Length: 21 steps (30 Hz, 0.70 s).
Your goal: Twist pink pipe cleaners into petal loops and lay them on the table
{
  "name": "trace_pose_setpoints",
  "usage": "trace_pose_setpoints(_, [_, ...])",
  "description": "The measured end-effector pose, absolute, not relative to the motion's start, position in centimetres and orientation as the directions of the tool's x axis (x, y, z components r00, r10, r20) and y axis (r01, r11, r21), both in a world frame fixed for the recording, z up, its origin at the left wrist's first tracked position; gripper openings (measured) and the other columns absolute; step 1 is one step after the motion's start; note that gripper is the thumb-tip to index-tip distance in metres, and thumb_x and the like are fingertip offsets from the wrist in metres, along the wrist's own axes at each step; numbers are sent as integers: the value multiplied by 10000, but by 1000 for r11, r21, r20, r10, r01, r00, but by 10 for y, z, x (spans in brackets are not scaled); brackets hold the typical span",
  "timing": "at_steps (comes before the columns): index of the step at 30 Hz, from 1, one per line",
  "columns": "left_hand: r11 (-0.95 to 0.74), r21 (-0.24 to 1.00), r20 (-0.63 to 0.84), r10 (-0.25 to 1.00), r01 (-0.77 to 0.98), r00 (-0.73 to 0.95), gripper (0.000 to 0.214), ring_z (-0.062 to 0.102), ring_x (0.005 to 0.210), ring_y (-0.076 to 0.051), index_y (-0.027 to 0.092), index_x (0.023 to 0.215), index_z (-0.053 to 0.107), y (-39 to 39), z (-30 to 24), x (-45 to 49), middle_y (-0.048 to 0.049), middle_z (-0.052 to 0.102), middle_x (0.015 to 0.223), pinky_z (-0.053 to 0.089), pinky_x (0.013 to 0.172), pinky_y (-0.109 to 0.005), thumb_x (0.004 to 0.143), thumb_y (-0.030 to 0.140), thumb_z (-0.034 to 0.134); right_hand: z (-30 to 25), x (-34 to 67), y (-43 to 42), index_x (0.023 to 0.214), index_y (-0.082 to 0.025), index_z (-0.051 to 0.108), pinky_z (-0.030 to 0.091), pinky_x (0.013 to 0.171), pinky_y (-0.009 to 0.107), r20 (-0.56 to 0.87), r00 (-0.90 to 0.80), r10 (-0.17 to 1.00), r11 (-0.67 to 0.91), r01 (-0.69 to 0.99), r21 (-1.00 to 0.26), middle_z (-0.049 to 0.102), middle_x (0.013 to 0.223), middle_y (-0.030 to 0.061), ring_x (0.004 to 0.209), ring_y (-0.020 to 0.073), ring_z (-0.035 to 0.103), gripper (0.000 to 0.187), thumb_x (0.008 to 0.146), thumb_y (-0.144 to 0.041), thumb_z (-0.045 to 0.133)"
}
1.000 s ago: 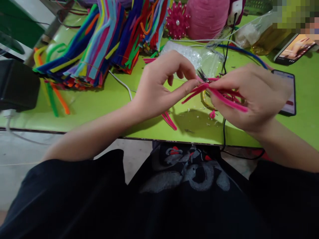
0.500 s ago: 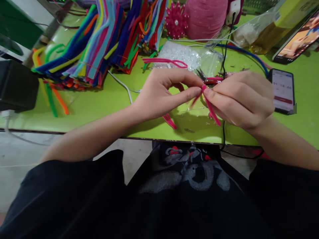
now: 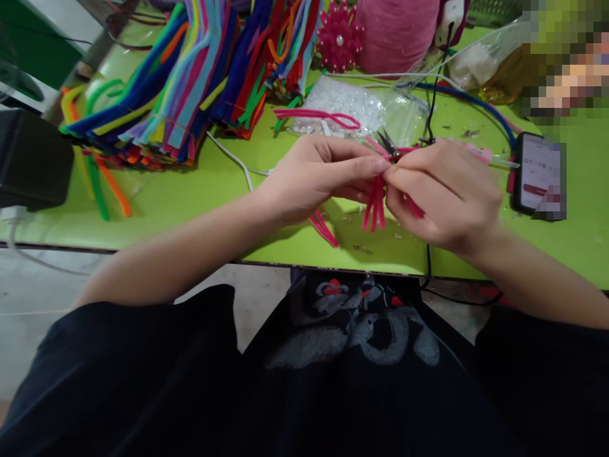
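Note:
Pink pipe cleaners (image 3: 375, 206) are pinched between my two hands, their loose ends hanging down in a small bunch. My left hand (image 3: 328, 171) grips them with thumb and forefinger. My right hand (image 3: 442, 193) is closed at the same spot, fingertips meeting those of the left; a pink piece shows beneath its fingers. Just behind the hands lie scissors or snips with dark pointed blades (image 3: 387, 142). One looped pink pipe cleaner (image 3: 324, 230) rests below my left hand, and another pink loop (image 3: 347, 119) lies beyond it.
Bundles of coloured pipe cleaners (image 3: 162, 120) lie at the back left, near a black box (image 3: 33, 158). A bag of clear beads (image 3: 337, 101), a pink flower (image 3: 339, 39) and a pink roll (image 3: 397, 32) stand behind. A phone (image 3: 537, 171) lies right; a black cable (image 3: 432, 114) crosses the table.
The pink pipe cleaners have turned in my fingers, and several ends now hang below my left fingertips. My right hand has shifted slightly left and its fingers have curled.

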<state>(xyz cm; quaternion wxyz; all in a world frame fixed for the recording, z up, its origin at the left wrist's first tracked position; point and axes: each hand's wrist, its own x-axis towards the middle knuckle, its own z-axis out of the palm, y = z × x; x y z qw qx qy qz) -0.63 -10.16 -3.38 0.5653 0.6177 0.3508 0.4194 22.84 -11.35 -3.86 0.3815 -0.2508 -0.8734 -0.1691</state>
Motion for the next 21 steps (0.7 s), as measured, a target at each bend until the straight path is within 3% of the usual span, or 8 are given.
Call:
trace_pose_setpoints(3, [-133, 991, 128, 909, -15, 397, 283, 886, 818, -206, 211, 907, 887, -97, -35, -9, -4, 857, 891, 762, 700, -306, 982, 478, 946, -35, 227, -115, 1191, -236, 828, 705, 813, 373, 770, -574, 276, 879, 476, 39, 883, 1077, 57, 956, 237, 855, 241, 1081, -172, 623])
trace_pose_setpoints(8, [-172, 984, 169, 869, -35, 465, 304, 889, 887, -247, 220, 937, 902, -98, -31, -12, -29, 884, 948, 784, 772, -376, 842, 466, 1054, -28, 224, -119, 1153, -239, 821, 708, 858, 363, 774, -521, 360, 890, 441, -117, 889, 1071, 52, 991, 225, 871, 202, 1087, -140, 659])
trace_pose_setpoints(10, [-215, 977, 195, 873, -6, 448, 263, 885, 916, -252, 207, 948, 903, -102, -30, -12, -44, 887, 966, 784, 819, -389, 859, 417, 1034, -27, 222, -121, 1082, -248, 792, 696, 845, 364, 753, -467, 464, 866, 420, -273, 874, 1023, 38, 911, 207, 846, 156, 1068, -135, 686])
trace_pose_setpoints(14, [-317, 945, 263, 882, 79, 392, 174, 861, 960, -251, 191, 973, 899, -109, -30, -9, -59, 880, 945, 760, 874, -372, 906, 343, 951, -30, 221, -123, 1085, -266, 730, 679, 743, 341, 530, -380, 758, 652, 404, -642, 811, 973, 21, 773, 181, 773, 44, 1057, -246, 757])
trace_pose_setpoints(17, [-428, 888, 354, 871, 171, 340, 130, 856, 997, -259, 224, 965, 895, -111, -32, -8, -66, 879, 967, 748, 880, -369, 900, 332, 930, -32, 220, -123, 1115, -264, 709, 687, 732, 339, 490, -360, 794, 606, 401, -687, 799, 991, 30, 774, 186, 765, 156, 1046, -353, 817])
trace_pose_setpoints(21, [-567, 781, 471, 810, 262, 351, 35, 850, 976, -236, 274, 931, 897, -112, -33, -8, -54, 882, 977, 722, 874, -348, 901, 289, 885, -26, 220, -125, 1080, -268, 689, 674, 744, 343, 538, -379, 753, 658, 423, -624, 779, 959, 29, 781, 189, 754, 133, 1035, -334, 794])
